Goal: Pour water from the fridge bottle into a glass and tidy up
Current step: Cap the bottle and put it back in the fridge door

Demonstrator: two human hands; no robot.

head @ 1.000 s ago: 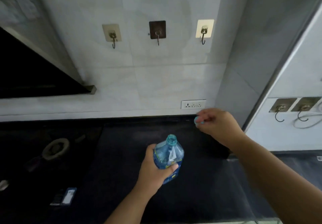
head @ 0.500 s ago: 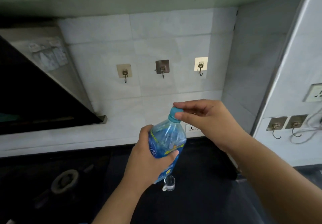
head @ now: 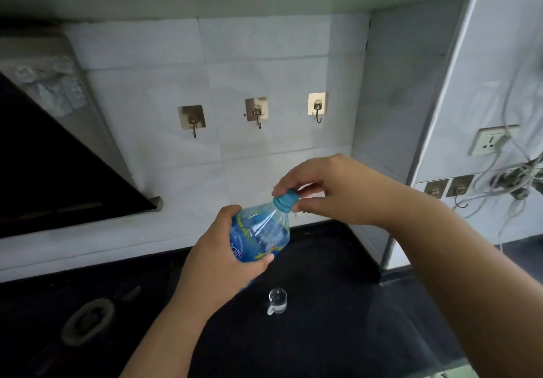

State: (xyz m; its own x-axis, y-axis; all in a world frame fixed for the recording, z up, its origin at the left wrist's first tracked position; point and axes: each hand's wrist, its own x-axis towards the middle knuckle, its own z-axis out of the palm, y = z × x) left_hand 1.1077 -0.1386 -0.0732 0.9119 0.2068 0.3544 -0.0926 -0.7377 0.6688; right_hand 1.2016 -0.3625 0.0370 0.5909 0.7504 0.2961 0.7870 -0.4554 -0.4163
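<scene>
A clear plastic bottle [head: 260, 232] with a blue label is held tilted above the black counter [head: 323, 304]. My left hand [head: 219, 266] is wrapped around its body. My right hand [head: 332, 189] pinches the blue cap [head: 286, 200] on the bottle's neck with fingertips and thumb. A small clear glass [head: 277, 301] with a handle stands on the counter just below the bottle, right of my left wrist.
A stove burner [head: 88, 320] sits at the left of the counter under a black hood [head: 58, 172]. Three wall hooks [head: 257, 111] hang on the tiled back wall. At right are a socket [head: 492, 139] and dangling cables [head: 511, 183].
One second ago the bottle was uncapped and my right hand held the cap apart, near the wall. The cap is now on the neck, and the view has tilted upward.
</scene>
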